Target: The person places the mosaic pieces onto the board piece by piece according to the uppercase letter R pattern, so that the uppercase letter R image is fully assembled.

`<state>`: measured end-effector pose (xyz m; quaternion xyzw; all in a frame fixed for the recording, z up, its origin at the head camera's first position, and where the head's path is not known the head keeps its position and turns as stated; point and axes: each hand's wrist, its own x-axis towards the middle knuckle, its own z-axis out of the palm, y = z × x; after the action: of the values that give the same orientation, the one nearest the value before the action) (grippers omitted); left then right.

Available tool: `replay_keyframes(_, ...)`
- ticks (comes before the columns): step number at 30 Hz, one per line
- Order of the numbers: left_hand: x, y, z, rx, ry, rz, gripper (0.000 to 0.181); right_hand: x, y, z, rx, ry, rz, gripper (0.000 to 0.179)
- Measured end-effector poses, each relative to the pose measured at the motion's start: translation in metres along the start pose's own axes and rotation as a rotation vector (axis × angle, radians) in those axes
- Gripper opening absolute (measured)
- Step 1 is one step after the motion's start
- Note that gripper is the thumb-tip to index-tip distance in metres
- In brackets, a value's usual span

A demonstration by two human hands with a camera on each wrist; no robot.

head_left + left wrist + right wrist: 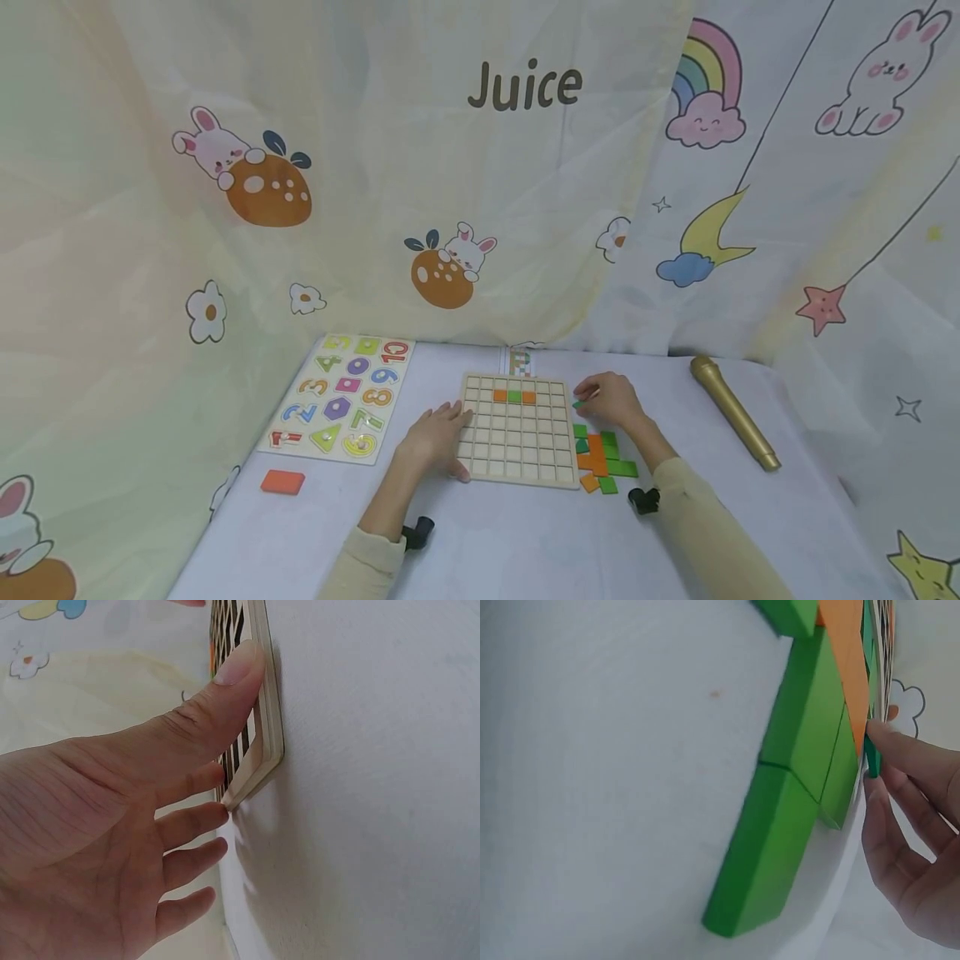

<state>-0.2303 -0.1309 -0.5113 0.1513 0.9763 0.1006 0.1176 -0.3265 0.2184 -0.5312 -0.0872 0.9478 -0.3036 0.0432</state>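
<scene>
Head view: the square pale-wood grid board lies flat on white cloth; at its two o'clock the right hand pinches a small dark-green tile. At four o'clock lie loose flat orange and green tiles, which a low-swinging cream sleeve could scatter.

Left wrist view: the left hand is spread, thumb against the rounded-corner rim; pushing hard could skid the board.

Right wrist view: the tile is thin, so that fingertip grip might slip.
</scene>
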Motion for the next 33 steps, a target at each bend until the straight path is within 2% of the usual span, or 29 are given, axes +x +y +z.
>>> replay_keyframes(5,0.001,0.0,0.001,0.001,0.007,-0.002,0.114,-0.001,0.0,-0.001,-0.038,0.066,-0.002,0.026)
replay_keyframes(10,0.002,-0.001,0.001,0.001,0.006,-0.003,0.114,0.0,-0.001,0.0,0.002,0.123,0.028,0.021)
replay_keyframes(14,0.002,-0.001,0.001,0.004,0.007,0.001,0.114,0.002,0.001,0.001,0.067,0.132,0.065,0.026)
replay_keyframes(22,0.002,-0.003,0.002,0.013,0.006,0.007,0.114,0.002,-0.002,0.002,0.156,0.156,0.019,0.026)
replay_keyframes(27,0.002,-0.004,0.003,0.01,0.005,0.008,0.114,0.005,-0.011,0.006,0.263,0.13,0.068,0.033)
replay_keyframes(33,0.002,-0.004,0.004,0.008,0.005,0.008,0.114,0.01,-0.02,0.015,0.243,0.112,0.066,0.042)
